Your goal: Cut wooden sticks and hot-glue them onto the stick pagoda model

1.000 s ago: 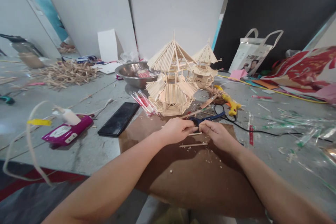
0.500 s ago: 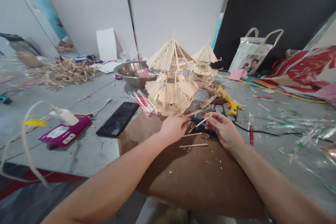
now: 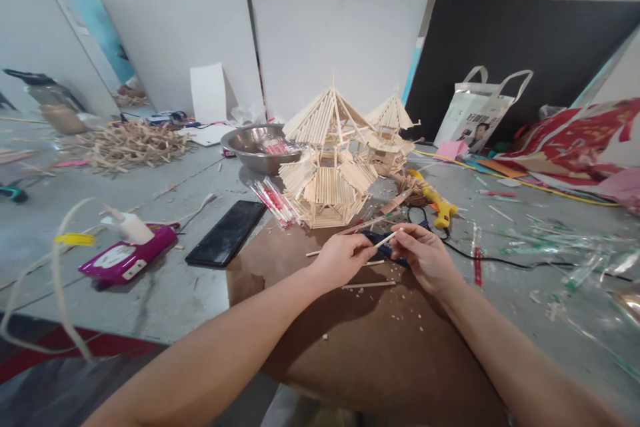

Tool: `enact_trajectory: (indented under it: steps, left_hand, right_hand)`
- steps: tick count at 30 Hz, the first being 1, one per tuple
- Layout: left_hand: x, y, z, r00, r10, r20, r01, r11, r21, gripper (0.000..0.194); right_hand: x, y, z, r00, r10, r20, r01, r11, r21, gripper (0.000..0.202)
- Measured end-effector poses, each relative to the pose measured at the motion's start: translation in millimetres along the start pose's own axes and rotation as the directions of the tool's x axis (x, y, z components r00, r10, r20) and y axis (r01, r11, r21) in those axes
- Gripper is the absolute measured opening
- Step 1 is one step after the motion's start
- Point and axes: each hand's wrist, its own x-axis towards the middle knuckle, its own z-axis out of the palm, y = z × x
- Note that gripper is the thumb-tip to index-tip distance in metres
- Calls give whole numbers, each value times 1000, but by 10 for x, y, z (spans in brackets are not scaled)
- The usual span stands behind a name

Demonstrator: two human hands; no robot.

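My left hand (image 3: pixel 344 259) and my right hand (image 3: pixel 426 255) pinch the two ends of one thin wooden stick (image 3: pixel 387 239) above a brown board. Loose sticks (image 3: pixel 370 285) lie on the board (image 3: pixel 320 320) below my hands, with small crumbs around them. Partly hidden behind my fingers is a dark blue tool (image 3: pixel 373 236), its kind unclear. Just beyond stands a tiered pavilion model (image 3: pixel 327 187) built of sticks, with a smaller one (image 3: pixel 389 137) behind it.
To the left are a black phone (image 3: pixel 226 233), a purple power strip (image 3: pixel 129 255) and a metal bowl (image 3: pixel 260 160). Wrapped sticks (image 3: pixel 274 202) lie beside the model. At right are a yellow glue gun (image 3: pixel 443 208), its black cord, and plastic wrappers (image 3: pixel 583 260).
My left hand has moved slightly down and right and now grips the stick's near end. Earlier only my right hand held that stick. The view has tilted up a little.
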Motion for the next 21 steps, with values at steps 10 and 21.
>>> enact_trajectory:
  steps: [10,21]
  left_hand:
    - [253,55,-640,921,-304,-244,27,674,-738,22]
    - [578,31,-1020,912,-400,-96,108,459,-882,15]
  right_hand:
    - [20,9,-67,995,47,88,-38,994,-101,23]
    - [0,34,-88,994,50,94,-36,989,-141,18]
